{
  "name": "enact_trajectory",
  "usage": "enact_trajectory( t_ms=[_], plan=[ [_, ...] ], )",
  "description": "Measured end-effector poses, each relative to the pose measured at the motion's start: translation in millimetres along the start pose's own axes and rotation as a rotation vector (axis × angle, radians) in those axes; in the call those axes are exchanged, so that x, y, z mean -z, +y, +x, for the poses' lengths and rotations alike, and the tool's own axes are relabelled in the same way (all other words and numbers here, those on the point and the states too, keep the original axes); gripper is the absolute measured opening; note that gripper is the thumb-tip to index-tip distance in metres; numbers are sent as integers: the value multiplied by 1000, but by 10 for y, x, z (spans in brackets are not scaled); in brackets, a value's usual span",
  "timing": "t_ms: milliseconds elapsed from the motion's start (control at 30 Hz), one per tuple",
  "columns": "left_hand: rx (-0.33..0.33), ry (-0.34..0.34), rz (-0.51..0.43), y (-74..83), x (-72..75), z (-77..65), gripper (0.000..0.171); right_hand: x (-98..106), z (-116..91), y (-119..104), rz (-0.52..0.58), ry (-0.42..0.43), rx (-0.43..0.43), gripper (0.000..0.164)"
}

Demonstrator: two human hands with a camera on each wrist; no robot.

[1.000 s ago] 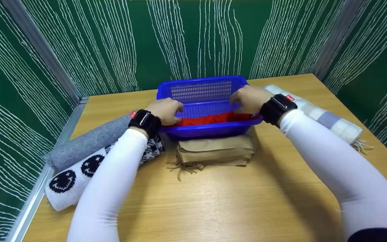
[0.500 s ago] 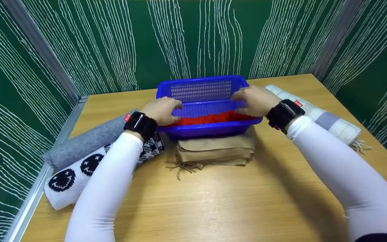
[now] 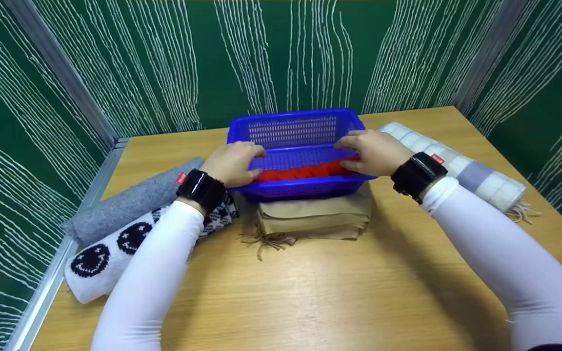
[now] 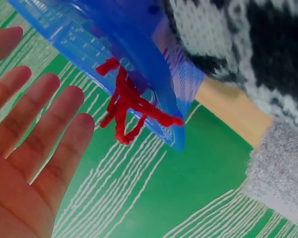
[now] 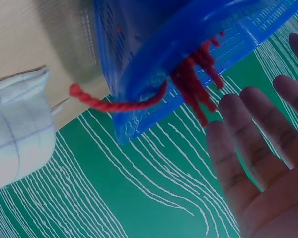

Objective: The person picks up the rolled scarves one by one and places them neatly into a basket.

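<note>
A blue plastic basket (image 3: 305, 183) stands at the back of the table, with a red fringed scarf (image 3: 305, 172) lying along its near wall. In both wrist views, red fringe strands (image 4: 124, 99) stick out over the basket rim. My left hand (image 3: 232, 163) hovers at the basket's left end, fingers apart and relaxed, holding nothing. At the right end, my right hand (image 3: 381, 152) is likewise loose, its fingers spread in the right wrist view. In the head view, whether either thumb touches the scarf cannot be told.
A folded tan scarf (image 3: 312, 219) with fringe lies before the basket. On the left are a rolled grey scarf (image 3: 134, 207) and a white-and-black smiley scarf (image 3: 110, 253). A rolled white checked scarf (image 3: 476, 173) lies on the right. Green walls (image 3: 305, 58) enclose the table.
Both hands have drawn slightly outward, and the right hand has come a little lower and farther right, its fingers more extended. The basket and scarves stay in place.
</note>
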State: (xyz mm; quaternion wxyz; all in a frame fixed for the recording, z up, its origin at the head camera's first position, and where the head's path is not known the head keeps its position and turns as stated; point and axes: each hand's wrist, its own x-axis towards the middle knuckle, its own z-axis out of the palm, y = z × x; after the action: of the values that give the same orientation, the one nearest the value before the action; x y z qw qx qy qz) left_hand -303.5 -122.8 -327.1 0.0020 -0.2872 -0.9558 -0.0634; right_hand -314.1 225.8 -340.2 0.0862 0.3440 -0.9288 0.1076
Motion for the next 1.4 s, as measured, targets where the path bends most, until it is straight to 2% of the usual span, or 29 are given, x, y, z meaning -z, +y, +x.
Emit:
enact_trajectory(
  t_ms=[400,667,967,1400],
  plan=[
    [-36,32,32,33,-61,-88,41,-17,-75,-146,-22,-1,13,38],
    [-57,49,22,37,-95,-163,40,-15,-131,-234,-29,15,63,39],
    [-107,80,60,99,-94,-224,40,-32,-199,-276,-24,43,100,40],
    [-196,131,88,155,-199,-323,34,-71,-300,-345,-12,41,128,44]
  ],
)
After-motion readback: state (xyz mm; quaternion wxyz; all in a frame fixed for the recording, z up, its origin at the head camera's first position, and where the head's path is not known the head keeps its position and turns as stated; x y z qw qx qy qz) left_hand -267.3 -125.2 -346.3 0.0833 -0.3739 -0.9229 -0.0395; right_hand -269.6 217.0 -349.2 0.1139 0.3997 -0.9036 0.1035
